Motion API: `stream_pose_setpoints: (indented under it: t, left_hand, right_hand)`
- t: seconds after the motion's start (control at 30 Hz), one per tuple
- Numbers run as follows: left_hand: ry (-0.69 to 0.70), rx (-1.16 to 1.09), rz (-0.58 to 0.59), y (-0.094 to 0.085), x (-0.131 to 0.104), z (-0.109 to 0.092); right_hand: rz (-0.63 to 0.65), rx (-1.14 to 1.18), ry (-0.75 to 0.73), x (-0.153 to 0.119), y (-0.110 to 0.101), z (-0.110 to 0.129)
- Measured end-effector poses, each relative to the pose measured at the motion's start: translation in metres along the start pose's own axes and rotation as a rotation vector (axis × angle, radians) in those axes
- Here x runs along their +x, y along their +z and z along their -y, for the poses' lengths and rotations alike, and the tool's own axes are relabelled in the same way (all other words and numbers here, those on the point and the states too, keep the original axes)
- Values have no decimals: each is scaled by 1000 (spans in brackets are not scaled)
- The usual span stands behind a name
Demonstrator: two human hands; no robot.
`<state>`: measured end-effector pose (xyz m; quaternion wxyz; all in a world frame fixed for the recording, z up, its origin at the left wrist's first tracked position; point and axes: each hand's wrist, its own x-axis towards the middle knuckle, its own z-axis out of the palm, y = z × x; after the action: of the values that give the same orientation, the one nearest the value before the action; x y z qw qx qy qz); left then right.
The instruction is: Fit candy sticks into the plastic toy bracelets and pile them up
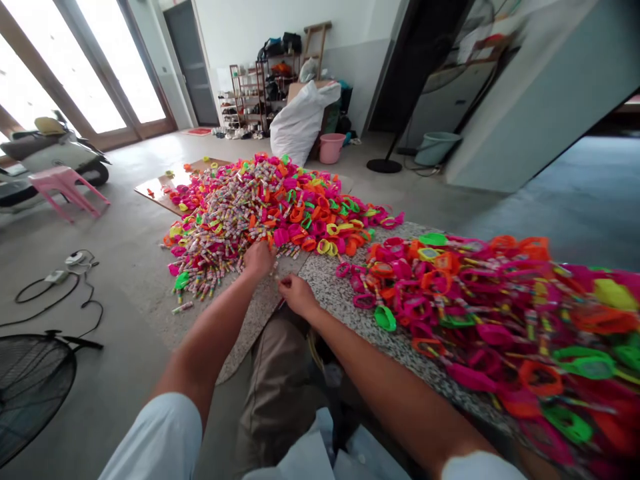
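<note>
My left hand [259, 259] reaches to the near edge of a heap of small wrapped candy-like sticks [235, 207]; its fingers are bent and what they hold, if anything, is hidden. Just right of it, my right hand [296, 293] is pinched at the fingertips, near a tiny pale item too small to name. Pink, orange, green and yellow plastic watch-like pieces [320, 210] are heaped behind my hands. A second pile of such pieces [450, 287], with sticks among them, covers the speckled stone tabletop [325, 280] on the right.
A black fan [35, 393] and cables [90, 287] are on the floor at left. A pink stool [67, 183] stands by a scooter [55, 150]. Beyond the heap are a white sack [300, 123], a pink bucket [331, 148] and shoe racks [247, 100].
</note>
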<state>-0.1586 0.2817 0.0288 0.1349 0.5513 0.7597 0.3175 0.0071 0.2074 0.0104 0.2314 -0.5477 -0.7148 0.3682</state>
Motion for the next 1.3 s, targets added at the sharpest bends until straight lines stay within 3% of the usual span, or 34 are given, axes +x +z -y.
stream_pose_setpoints:
  t: [0.07, 0.17, 0.27, 0.37, 0.47, 0.57, 0.73, 0.83, 1.03, 1.2, 1.3]
  left_hand:
    - [-29, -32, 11, 3, 3, 3]
    - [-66, -121, 10, -7, -1, 16]
    - [-105, -254, 27, -28, -16, 34]
    - [-140, -419, 89, -53, -42, 49]
    - [-155, -578, 166, -74, -78, 50]
    - [-166, -720, 249, -84, -123, 36]
    - [-203, -1199, 450, -83, -196, -6]
    - [-161, -1242, 476, -76, -224, -26]
    - [67, -1129, 397, -63, -242, -41]
    - [268, -846, 268, -68, -244, -41]
    - [293, -765, 244, -69, -247, -44]
  right_hand:
    - [-31, 85, 10, -26, -19, -20]
    - [-77, 218, 33, -64, -42, -54]
    - [-86, 438, 82, -93, -55, -83]
    - [-80, 558, 101, -108, -59, -92]
    - [-87, 618, 52, -114, -61, -73]
    - [-66, 728, -62, -121, -65, -35]
    - [-39, 849, -241, -143, -66, 20]
    - [-25, 874, -288, -157, -66, 34]
    - [-29, 821, -325, -178, -82, 29]
    - [-100, 686, -360, -186, -96, 18]
    - [-125, 638, -376, -190, -100, 16]
